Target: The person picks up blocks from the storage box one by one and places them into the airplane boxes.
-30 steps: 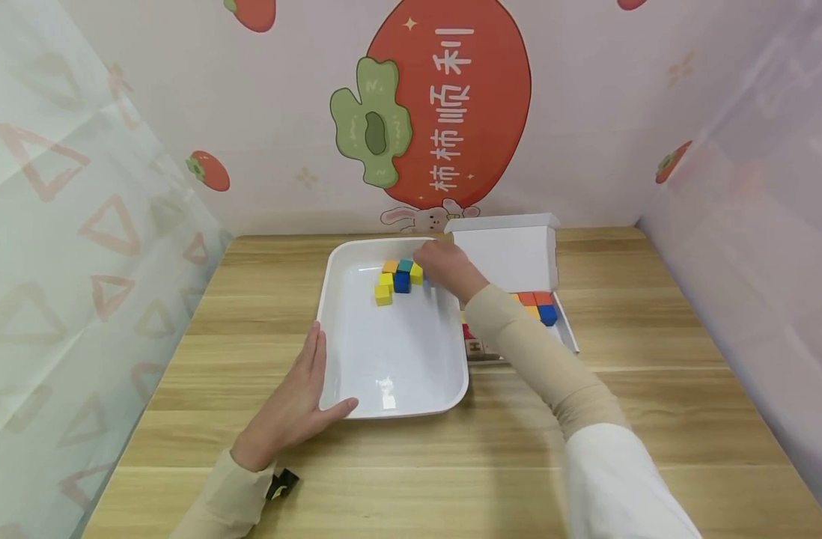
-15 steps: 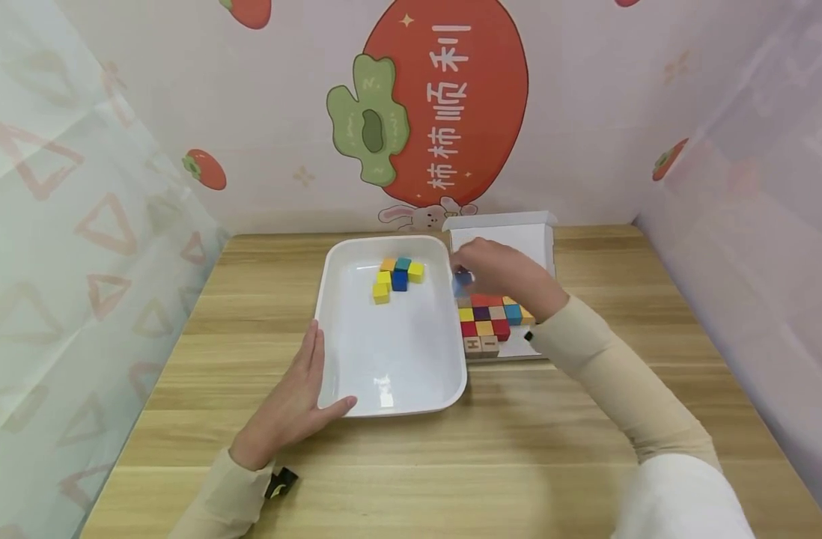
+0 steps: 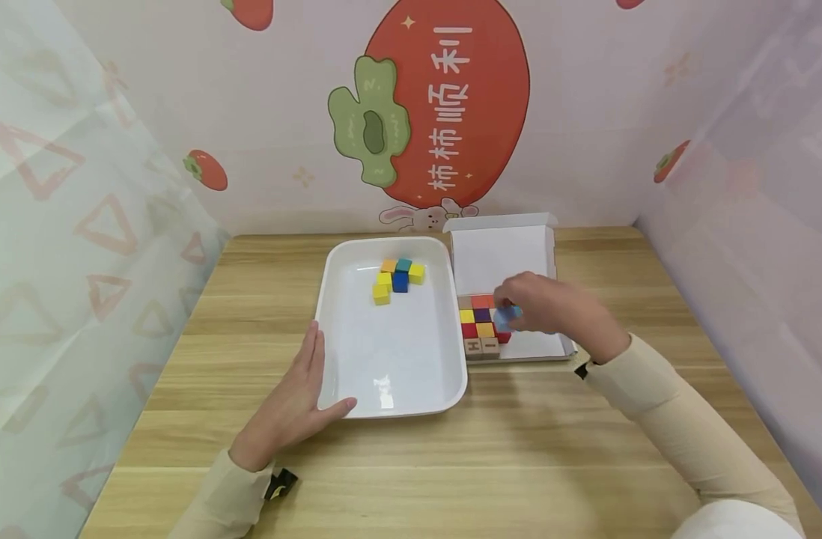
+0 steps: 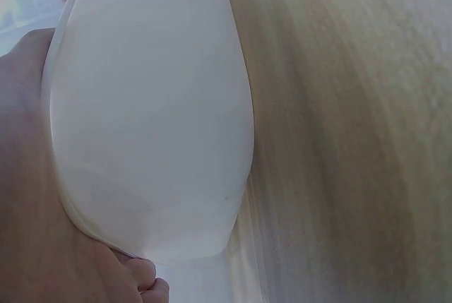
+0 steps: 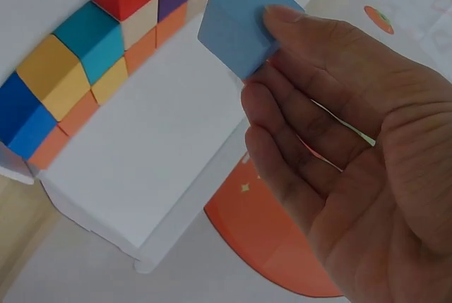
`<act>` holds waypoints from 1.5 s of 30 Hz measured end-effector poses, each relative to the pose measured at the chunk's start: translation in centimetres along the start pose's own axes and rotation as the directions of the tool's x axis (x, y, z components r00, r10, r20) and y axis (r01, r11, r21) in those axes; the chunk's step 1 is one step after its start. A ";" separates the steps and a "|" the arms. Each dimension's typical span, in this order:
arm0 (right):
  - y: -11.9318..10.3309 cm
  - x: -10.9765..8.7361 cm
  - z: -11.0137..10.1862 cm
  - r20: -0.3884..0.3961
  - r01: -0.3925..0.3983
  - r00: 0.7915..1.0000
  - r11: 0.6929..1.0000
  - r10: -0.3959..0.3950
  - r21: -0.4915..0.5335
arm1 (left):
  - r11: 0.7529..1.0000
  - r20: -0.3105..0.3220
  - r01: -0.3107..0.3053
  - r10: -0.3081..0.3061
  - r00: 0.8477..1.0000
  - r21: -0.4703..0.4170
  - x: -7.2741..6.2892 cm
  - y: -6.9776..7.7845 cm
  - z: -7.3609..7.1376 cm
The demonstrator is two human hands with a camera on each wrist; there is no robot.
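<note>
1. At left, the person's left hand lies against the tray's near-left corner, fingers straight along the outer wall and thumb spread over the near rim, probably to steady it.
2. The white tray sits flat, its long axis running near to far. Six loose cubes cluster at its far end: three yellow, one orange, one teal, one dark blue.
3. Just right of it, an open white box holds rows of colored cubes; its lid is folded back on the far side, leaving the contents within reach.
4. Over the box, the right hand pinches a light blue cube between thumb and fingers. Tilted, the cube turns a corner toward the wrist camera; its sides look equal, so no long axis.
</note>
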State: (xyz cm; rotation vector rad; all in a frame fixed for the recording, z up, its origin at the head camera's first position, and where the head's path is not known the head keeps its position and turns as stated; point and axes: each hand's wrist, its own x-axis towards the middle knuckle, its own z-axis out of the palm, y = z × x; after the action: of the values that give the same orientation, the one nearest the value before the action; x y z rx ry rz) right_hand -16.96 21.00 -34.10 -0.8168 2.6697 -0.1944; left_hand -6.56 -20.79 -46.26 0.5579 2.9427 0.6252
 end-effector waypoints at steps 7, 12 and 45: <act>0.6 -0.7 2.2 0.023 -0.001 1.000 1.000 0.001 0.003 | 1.000 0.001 0.000 0.000 1.000 0.003 0.0 0.1 0.0; 1.0 -0.3 3.7 0.048 -0.004 0.999 1.000 0.004 -0.001 | 1.000 0.002 0.004 -0.004 1.000 0.003 0.0 0.1 -0.1; -0.2 2.7 2.5 -0.058 0.047 0.997 0.998 -0.049 -0.047 | 1.000 0.004 0.004 -0.004 1.000 -0.009 0.1 0.0 0.1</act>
State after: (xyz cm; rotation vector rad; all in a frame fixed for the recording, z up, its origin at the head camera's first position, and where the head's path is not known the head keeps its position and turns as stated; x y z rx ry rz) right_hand -18.00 19.21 -37.14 -0.9033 2.7202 -0.1719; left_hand -6.65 -20.65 -46.36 0.5520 2.9347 0.6358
